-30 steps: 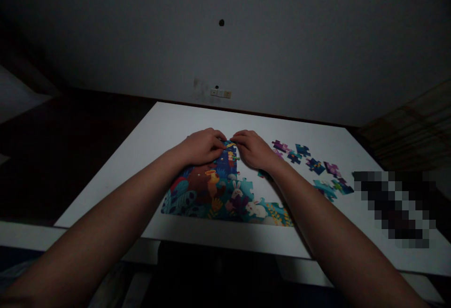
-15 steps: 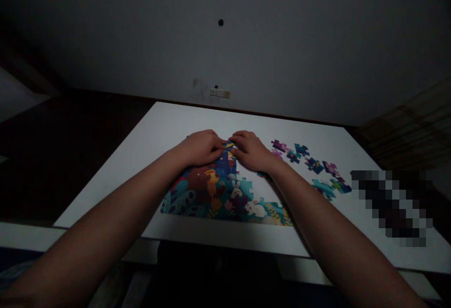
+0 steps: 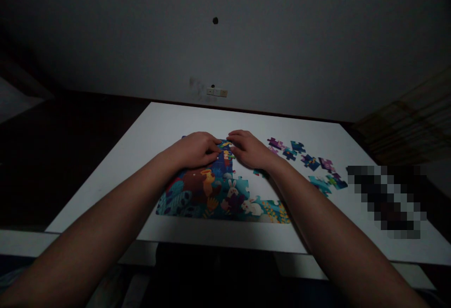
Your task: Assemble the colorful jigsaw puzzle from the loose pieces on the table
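Observation:
A partly assembled jigsaw puzzle (image 3: 200, 200) with a bear, rabbits and plants lies on the white table in front of me. My left hand (image 3: 200, 149) rests on its upper part, fingers reaching right and thumb apart. From the other side, my right hand (image 3: 248, 150) touches the upper right edge of the joined pieces, its fingers and thumb spread. A narrow strip of dark blue, yellow and red picture shows between the hands. One loose piece (image 3: 258, 172) peeks out beside my right wrist, mostly hidden by it.
Several loose puzzle pieces (image 3: 310, 161) in purple, blue and teal lie on the table (image 3: 127, 157) to the right. Farther right is a pixelated dark object (image 3: 387, 200). A wall with sockets (image 3: 217, 92) stands beyond the table's far edge.
The view has shifted slightly. Both hands stay at the top of the puzzle; my left thumb has drawn back a little, so slightly more of the picture shows between them.

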`<control>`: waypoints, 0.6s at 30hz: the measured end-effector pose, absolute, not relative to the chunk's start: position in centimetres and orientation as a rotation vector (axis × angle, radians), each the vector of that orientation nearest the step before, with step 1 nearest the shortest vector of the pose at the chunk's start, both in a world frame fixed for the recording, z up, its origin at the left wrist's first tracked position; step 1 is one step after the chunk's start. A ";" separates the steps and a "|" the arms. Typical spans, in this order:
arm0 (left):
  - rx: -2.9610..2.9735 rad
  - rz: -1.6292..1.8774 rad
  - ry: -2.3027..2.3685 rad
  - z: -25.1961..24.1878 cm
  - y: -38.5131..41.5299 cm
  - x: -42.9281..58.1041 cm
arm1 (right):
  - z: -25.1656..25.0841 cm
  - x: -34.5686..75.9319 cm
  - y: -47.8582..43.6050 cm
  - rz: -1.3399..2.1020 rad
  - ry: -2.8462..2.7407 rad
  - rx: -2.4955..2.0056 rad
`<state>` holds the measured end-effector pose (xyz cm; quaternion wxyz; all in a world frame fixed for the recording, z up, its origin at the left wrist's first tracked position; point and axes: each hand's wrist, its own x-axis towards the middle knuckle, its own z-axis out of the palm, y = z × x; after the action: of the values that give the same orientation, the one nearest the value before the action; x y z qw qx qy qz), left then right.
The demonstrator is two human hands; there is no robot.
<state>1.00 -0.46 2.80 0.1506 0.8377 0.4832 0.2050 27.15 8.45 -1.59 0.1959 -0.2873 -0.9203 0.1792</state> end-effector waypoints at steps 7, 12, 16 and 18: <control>2.509 0.412 1.327 3.3 -0.3 1.2 | -1.8 26.6 8.3 0.587 -2.565 -1.023; 2.532 0.403 1.376 3.4 -0.5 1.2 | -1.5 26.4 8.4 0.700 -2.509 -1.051; 2.518 0.398 1.383 3.5 -0.5 1.1 | -1.7 26.2 8.4 0.777 -2.422 -1.032; 2.514 0.405 1.385 3.5 -0.5 1.1 | -1.8 26.1 8.4 0.812 -2.396 -1.019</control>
<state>1.13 -0.47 3.53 0.1212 0.8609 0.4743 0.1387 26.06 8.38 -1.81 0.2056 -0.3655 -0.8598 0.2912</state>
